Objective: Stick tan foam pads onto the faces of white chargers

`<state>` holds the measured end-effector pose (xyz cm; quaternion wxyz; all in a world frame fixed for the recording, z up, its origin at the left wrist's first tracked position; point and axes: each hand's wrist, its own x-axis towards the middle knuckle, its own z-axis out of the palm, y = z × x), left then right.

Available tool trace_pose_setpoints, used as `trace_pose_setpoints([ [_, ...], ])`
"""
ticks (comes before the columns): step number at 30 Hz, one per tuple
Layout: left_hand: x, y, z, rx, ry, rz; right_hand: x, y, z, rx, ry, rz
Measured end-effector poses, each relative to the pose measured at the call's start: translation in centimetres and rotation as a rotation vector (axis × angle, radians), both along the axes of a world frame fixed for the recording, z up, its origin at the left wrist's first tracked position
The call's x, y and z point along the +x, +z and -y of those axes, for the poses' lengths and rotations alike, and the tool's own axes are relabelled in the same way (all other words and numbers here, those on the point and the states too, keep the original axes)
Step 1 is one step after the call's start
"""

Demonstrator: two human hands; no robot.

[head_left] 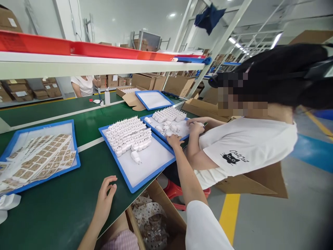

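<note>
My right hand [174,140] reaches across to the farther blue-rimmed tray [185,134], its bent fingers on a white plug charger [168,134] at the tray's near edge. Loose chargers [166,126] lie beside it, and rows of chargers with prongs up [169,114] stand behind. Nearer me, another blue-rimmed tray [153,163] carries tight rows of white chargers [127,133] and one lying on its side [135,157]. My left hand [105,194] hovers by the green table's edge, left of this tray, loosely curled with fingers apart and nothing in it.
A co-worker in a white shirt [241,146] sits at right, hands at the farther tray. Sticker sheets [41,156] fill a tray at left; white pieces [9,201] lie below it. An open carton [166,198] stands beneath the table edge. A shelf [104,64] crosses overhead.
</note>
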<state>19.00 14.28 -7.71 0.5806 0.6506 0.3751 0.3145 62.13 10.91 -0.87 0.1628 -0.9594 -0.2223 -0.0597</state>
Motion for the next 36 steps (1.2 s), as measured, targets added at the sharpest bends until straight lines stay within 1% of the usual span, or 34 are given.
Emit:
trace_pose_setpoints([
  [3, 0.0, 0.3, 0.0, 0.01, 0.006, 0.016, -0.4, -0.1, 0.0, 0.011, -0.02, -0.026],
  [5, 0.0, 0.4, 0.1, 0.003, 0.002, 0.02, -2.3, -0.1, 0.2, 0.043, 0.051, -0.011],
  [7, 0.1, 0.5, 0.1, -0.008, -0.01, 0.019, -5.8, -0.8, 0.3, 0.071, 0.179, -0.011],
  [8, 0.1, 0.5, 0.2, -0.011, -0.019, 0.018, -7.9, -1.4, 0.2, 0.079, 0.252, -0.022],
  [10, 0.2, 0.7, 0.3, -0.014, -0.033, 0.013, -12.3, -3.0, -0.2, 0.082, 0.371, -0.053],
  [12, 0.1, 0.8, 0.3, -0.013, -0.045, 0.003, -16.1, -4.7, -0.8, 0.102, 0.455, -0.046],
  [14, -0.1, 0.9, 0.4, -0.011, -0.038, -0.004, -18.6, -5.8, -1.2, 0.149, 0.515, -0.009],
  [16, -0.3, 0.9, 0.4, -0.016, -0.017, -0.001, -20.6, -6.3, -1.1, 0.225, 0.568, 0.046],
  [18, -0.5, 0.8, 0.7, -0.037, 0.0, 0.016, -22.9, -6.5, -0.2, 0.329, 0.625, 0.115],
  [19, -0.6, 0.8, 1.0, -0.066, -0.013, 0.049, -24.5, -6.6, 0.5, 0.386, 0.655, 0.152],
  [22, -0.7, 1.2, 2.2, -0.183, -0.078, 0.225, -30.1, -6.8, 3.3, 0.538, 0.74, 0.259],
  [24, -1.1, 2.0, 3.0, -0.233, -0.074, 0.304, -33.6, -6.4, 5.2, 0.622, 0.793, 0.298],
  [25, -1.5, 2.5, 3.2, -0.239, -0.061, 0.308, -34.9, -6.0, 6.1, 0.662, 0.837, 0.283],
  [27, -2.5, 3.9, 3.4, -0.24, -0.08, 0.287, -36.3, -4.5, 7.8, 0.715, 0.963, 0.187],
  [29, -3.6, 5.4, 3.3, -0.223, -0.174, 0.256, -36.3, -2.6, 9.4, 0.737, 1.086, 0.048],
  [30, -4.1, 6.2, 3.3, -0.206, -0.232, 0.238, -36.1, -1.7, 10.1, 0.753, 1.114, -0.004],
  [32, -4.8, 7.5, 3.3, -0.187, -0.34, 0.215, -35.4, -0.1, 11.1, 0.809, 1.12, -0.058],
  [34, -5.3, 8.3, 3.4, -0.202, -0.422, 0.205, -35.1, 0.9, 11.5, 0.866, 1.144, -0.074],
  [36, -5.7, 8.9, 3.6, -0.216, -0.469, 0.178, -35.4, 1.6, 11.6, 0.896, 1.201, -0.074],
])
